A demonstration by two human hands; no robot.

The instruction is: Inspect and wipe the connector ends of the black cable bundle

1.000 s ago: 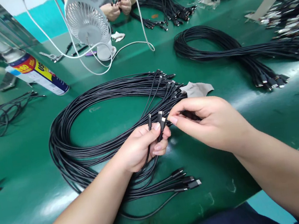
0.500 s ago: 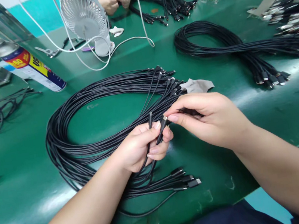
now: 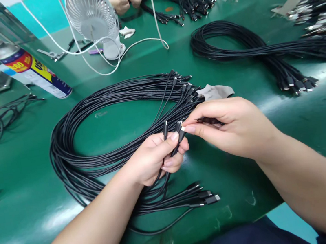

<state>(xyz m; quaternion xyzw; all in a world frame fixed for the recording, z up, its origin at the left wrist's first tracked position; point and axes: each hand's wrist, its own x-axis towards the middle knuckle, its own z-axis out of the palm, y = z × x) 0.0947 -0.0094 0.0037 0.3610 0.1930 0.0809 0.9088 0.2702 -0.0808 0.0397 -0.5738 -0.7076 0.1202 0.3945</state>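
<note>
Head view, fingers (image 3: pixel 173 162) holding cables (image 3: pixel 181 134), spray can (image 3: pixel 34 72)

Only legible text is on the spray can (image 3: pixel 32 70): dark "US" on its yellow patch, can't tell if more letters follow round the curve. Number on the red patch ends in "60", leading character unclear. Smaller print on the can's white and blue areas is too blurred to read.
</note>
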